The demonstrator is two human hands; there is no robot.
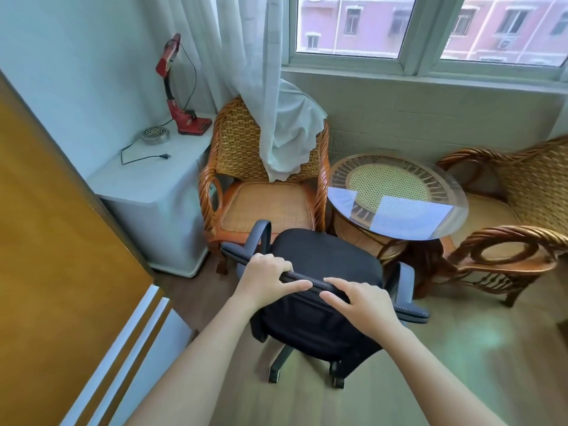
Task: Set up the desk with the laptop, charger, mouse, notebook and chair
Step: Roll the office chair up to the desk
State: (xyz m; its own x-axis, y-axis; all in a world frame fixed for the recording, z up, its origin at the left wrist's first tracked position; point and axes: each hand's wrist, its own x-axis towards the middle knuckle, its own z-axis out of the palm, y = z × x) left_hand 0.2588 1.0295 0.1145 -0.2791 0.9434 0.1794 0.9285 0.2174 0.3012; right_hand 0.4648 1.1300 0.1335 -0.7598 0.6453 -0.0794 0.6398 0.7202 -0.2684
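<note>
No legible text anywhere in the frame.

We can read no words, brands, numbers or signs. The red lamp [176, 96] at upper left carries faint pale marks on its base, too blurred for us to make out, and the round tin [155, 135] beside it shows only a pattern. The building [430, 23] through the window at the top bears no lettering we can read.

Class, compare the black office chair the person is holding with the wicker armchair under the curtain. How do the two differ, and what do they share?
The black office chair has a dark padded seat; the wicker armchair is woven cane, orange-brown. The office chair stands on a castor base; the wicker armchair on fixed legs. Both hands, left hand and right hand, grip the office chair's backrest; only the curtain touches the wicker one. Both have armrests.
</note>
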